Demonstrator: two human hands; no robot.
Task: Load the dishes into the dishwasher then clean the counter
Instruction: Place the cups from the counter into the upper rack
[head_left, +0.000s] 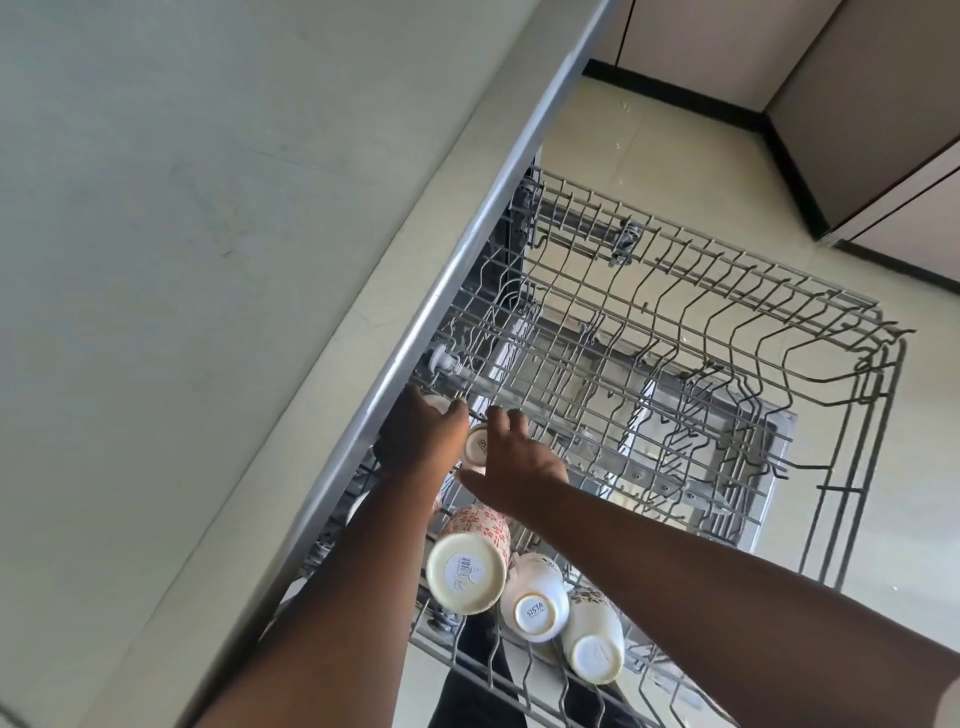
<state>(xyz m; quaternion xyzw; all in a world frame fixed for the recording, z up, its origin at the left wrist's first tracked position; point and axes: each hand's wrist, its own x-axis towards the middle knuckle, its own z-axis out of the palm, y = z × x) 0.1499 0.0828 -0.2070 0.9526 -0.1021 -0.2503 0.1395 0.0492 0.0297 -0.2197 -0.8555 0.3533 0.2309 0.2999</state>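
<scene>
The grey wire upper rack (810, 332) of the dishwasher is pulled out below the counter edge. Three mugs stand upside down at its near end: a red-patterned mug (467, 564), a white mug (537, 605) and a flowered mug (595, 644). Further in, a small cream cup (475, 444) lies between my hands. My left hand (423, 434) curls around something pale at the rack's inner edge, next to that cup. My right hand (511, 467) hovers over the cup with fingers spread and straight.
The pale counter (182, 260) with its metal edge strip (467, 249) fills the left. Below the rack lies the open dishwasher door (727, 467). Beige floor and cabinet fronts (883, 104) lie to the right.
</scene>
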